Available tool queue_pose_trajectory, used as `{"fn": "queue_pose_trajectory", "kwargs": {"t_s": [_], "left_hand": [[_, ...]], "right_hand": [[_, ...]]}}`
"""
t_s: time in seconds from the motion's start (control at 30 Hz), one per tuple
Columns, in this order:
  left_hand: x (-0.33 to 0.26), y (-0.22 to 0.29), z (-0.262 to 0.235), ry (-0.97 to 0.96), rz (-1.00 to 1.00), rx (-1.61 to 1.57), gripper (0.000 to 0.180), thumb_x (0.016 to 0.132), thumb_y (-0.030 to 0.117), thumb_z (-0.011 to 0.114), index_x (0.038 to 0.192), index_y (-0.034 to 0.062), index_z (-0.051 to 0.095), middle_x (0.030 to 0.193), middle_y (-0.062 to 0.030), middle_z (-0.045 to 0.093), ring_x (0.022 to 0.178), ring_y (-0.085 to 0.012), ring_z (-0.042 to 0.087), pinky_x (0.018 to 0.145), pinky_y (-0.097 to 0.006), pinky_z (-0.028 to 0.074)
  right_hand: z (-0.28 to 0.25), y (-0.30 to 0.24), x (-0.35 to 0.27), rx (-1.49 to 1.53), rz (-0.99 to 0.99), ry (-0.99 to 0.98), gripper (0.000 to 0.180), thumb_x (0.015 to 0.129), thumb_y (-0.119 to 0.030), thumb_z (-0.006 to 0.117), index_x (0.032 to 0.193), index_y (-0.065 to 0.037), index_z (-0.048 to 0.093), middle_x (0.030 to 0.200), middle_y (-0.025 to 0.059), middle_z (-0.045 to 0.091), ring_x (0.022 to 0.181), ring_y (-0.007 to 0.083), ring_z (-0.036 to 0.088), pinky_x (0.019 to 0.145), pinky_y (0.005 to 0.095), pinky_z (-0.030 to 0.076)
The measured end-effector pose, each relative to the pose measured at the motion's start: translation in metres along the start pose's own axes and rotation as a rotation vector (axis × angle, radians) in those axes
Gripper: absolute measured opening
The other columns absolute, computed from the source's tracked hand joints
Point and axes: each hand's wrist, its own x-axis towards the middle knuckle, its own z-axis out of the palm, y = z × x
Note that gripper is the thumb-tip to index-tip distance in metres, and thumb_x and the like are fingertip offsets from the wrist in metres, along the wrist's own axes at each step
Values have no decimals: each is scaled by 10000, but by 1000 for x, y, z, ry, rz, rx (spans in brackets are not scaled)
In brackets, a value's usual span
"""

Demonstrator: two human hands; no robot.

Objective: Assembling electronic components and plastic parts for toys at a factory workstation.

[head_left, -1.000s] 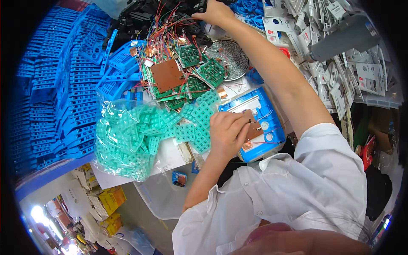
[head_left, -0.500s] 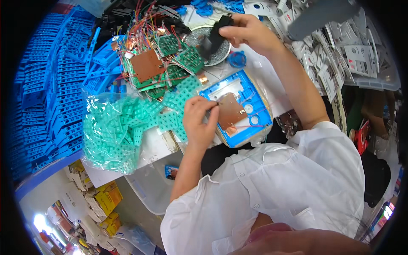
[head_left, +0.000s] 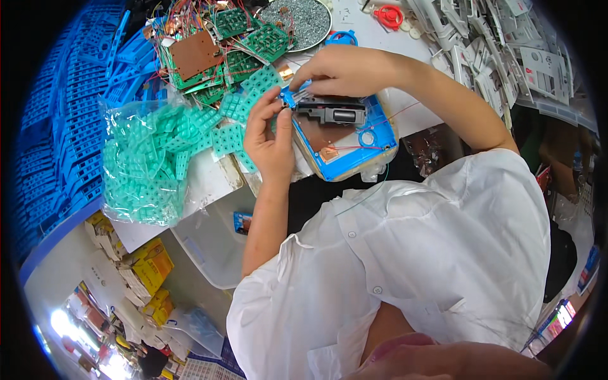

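A shallow blue plastic housing [head_left: 368,157] lies open at the table edge in front of me, a brown circuit board [head_left: 326,134] and thin red wires inside it. Across its upper part sits a long black plastic part [head_left: 339,113]. My right hand [head_left: 345,71] reaches over from the right, fingers bent down and closed at the black part's left end; its fingertips are partly hidden. At the housing's upper left corner, my left hand [head_left: 269,130] is curled with thumb and fingers around the edge.
Left of the housing lie turquoise keypads [head_left: 155,152], partly bagged, and a wired pile of green circuit boards [head_left: 253,47]. A round dish of small metal pieces [head_left: 301,25] stands behind. Blue housings [head_left: 69,126] are stacked far left; white plastic panels [head_left: 481,63] heap at right.
My right hand has brought the black part from above the metal dish down onto the blue housing. My left hand has shifted to the housing's upper left corner. The whole view has shifted.
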Motion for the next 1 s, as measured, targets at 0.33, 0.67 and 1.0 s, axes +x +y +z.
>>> {"fn": "queue_pose_trajectory", "kwargs": {"t_s": [0.33,0.67,1.0], "left_hand": [[3,4,1,-160,218,396,114,846,7,766,950,38,727,958,-73,716,994,-251,631,883,-358,510],[6,3,-1,-165,199,414,100,841,15,764,924,33,711,945,-96,699,987,-261,622,866,-371,506],[25,32,-2,-402,225,589,96,820,32,763,913,46,745,872,-74,712,937,-275,640,844,-380,511]], "right_hand": [[53,-39,-88,-231,-83,312,721,653,-70,874,1322,-104,607,1267,101,629,1172,362,604,957,426,546],[19,-8,-85,788,491,216,424,983,-165,684,1374,-55,566,982,92,690,819,86,662,719,265,563],[38,6,-77,-317,-181,317,599,757,-116,823,1325,-135,633,1238,82,651,1157,319,607,942,417,547]]}}
